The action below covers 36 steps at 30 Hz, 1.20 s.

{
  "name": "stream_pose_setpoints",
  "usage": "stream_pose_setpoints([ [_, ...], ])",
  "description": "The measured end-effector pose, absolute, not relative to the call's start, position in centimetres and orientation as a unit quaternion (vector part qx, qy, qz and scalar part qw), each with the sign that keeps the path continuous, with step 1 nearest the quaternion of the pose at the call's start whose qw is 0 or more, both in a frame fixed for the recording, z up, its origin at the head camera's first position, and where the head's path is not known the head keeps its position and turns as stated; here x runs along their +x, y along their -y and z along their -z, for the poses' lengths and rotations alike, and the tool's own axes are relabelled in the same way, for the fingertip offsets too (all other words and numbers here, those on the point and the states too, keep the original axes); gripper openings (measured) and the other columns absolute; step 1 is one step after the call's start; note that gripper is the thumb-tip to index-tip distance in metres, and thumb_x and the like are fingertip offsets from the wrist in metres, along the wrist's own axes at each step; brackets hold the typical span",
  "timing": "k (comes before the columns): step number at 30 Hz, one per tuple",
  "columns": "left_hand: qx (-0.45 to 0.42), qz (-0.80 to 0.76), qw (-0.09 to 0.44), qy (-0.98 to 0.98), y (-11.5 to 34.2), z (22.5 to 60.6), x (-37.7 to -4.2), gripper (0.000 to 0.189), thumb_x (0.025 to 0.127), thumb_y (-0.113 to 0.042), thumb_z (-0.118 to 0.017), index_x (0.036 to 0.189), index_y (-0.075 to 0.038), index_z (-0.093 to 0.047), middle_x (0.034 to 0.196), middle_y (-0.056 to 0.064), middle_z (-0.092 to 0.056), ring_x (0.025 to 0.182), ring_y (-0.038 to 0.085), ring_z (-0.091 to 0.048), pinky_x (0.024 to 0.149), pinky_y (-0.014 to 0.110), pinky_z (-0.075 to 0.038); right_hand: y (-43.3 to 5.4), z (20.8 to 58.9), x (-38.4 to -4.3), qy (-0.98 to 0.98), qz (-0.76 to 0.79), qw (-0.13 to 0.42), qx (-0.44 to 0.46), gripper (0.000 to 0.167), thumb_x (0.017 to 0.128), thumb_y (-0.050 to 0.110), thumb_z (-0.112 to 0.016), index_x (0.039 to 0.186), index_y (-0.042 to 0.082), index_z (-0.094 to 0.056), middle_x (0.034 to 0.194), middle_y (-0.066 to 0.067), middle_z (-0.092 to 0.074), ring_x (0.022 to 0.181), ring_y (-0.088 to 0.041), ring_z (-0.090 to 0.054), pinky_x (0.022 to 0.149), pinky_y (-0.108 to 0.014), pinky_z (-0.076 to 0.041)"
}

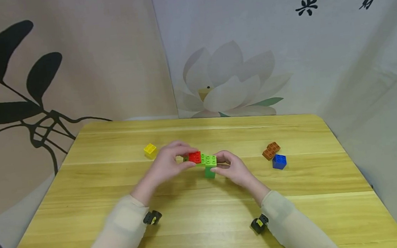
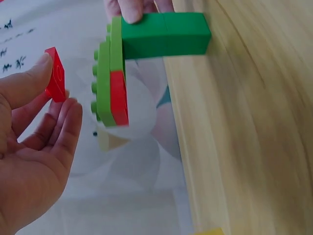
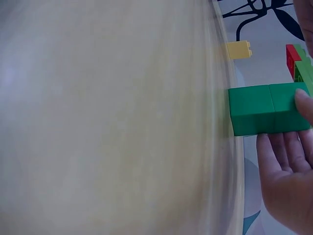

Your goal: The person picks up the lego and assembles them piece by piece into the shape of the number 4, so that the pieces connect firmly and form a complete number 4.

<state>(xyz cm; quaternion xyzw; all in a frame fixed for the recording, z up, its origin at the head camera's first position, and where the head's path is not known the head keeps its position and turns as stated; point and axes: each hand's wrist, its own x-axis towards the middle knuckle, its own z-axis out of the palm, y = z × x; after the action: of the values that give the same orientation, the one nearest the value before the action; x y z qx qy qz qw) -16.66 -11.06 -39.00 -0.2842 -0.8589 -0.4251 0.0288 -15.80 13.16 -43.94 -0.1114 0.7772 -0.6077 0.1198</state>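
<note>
Between thumb and fingers, my left hand (image 1: 166, 162) pinches a thin red building brick (image 1: 194, 157). The left wrist view shows that red brick (image 2: 57, 78) a little apart from the studded side of the light green bricks (image 2: 104, 83). Those long light green bricks sit across the end of two stacked dark green bricks (image 2: 166, 34), with a second red brick (image 2: 119, 98) attached on the side away from the studs. My right hand (image 1: 234, 170) grips the dark green stack (image 3: 264, 108) near its light green end, thumb on one face and fingers on the opposite one.
A yellow brick (image 1: 150, 151) lies on the wooden table (image 1: 193, 227) behind my left hand. To the right, brown-orange bricks (image 1: 271, 150) lie close to a blue brick (image 1: 279, 162). A printed cloth (image 1: 126, 67) hangs behind the table's far edge.
</note>
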Motion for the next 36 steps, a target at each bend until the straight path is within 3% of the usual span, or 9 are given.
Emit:
stream_pose_setpoints([
  [6, -0.322, 0.399, 0.033, 0.858, 9.2, 38.8, -17.1, 0.035, 0.080, -0.008, -0.083, 0.114, -0.004, -0.074, 0.107, 0.007, -0.066, 0.098, 0.027, -0.062, 0.083, 0.040, -0.054, -13.3, 44.0, -15.9, -0.775, 0.609, 0.120, -0.121, 0.035, 0.089, -0.001, -0.071, 0.120, -0.006, -0.056, 0.119, -0.021, -0.062, 0.116, -0.038, -0.058, 0.100, -0.041, -0.048],
  [14, -0.321, 0.346, 0.033, 0.881, 7.3, 39.5, -17.5, 0.031, 0.081, -0.011, -0.083, 0.111, -0.007, -0.075, 0.103, 0.002, -0.065, 0.095, 0.019, -0.058, 0.084, 0.033, -0.050, -13.3, 44.0, -15.9, -0.769, 0.613, 0.120, -0.131, 0.032, 0.090, -0.002, -0.070, 0.118, -0.007, -0.056, 0.119, -0.022, -0.061, 0.116, -0.039, -0.057, 0.100, -0.041, -0.048],
  [26, -0.314, 0.308, 0.020, 0.898, 6.4, 39.8, -18.4, 0.030, 0.081, -0.013, -0.084, 0.109, -0.009, -0.076, 0.099, -0.001, -0.065, 0.093, 0.018, -0.057, 0.084, 0.033, -0.049, -13.3, 44.0, -16.0, -0.768, 0.616, 0.116, -0.134, 0.032, 0.089, -0.004, -0.070, 0.118, -0.007, -0.057, 0.119, -0.021, -0.061, 0.115, -0.038, -0.056, 0.102, -0.047, -0.046],
  [36, -0.283, 0.334, -0.033, 0.899, 5.9, 39.8, -19.0, 0.028, 0.078, -0.013, -0.086, 0.104, -0.011, -0.078, 0.095, -0.002, -0.070, 0.093, 0.017, -0.058, 0.088, 0.036, -0.048, -13.4, 43.9, -15.9, -0.771, 0.612, 0.115, -0.132, 0.033, 0.089, -0.003, -0.071, 0.118, -0.007, -0.057, 0.118, -0.021, -0.062, 0.114, -0.038, -0.057, 0.100, -0.043, -0.048],
])
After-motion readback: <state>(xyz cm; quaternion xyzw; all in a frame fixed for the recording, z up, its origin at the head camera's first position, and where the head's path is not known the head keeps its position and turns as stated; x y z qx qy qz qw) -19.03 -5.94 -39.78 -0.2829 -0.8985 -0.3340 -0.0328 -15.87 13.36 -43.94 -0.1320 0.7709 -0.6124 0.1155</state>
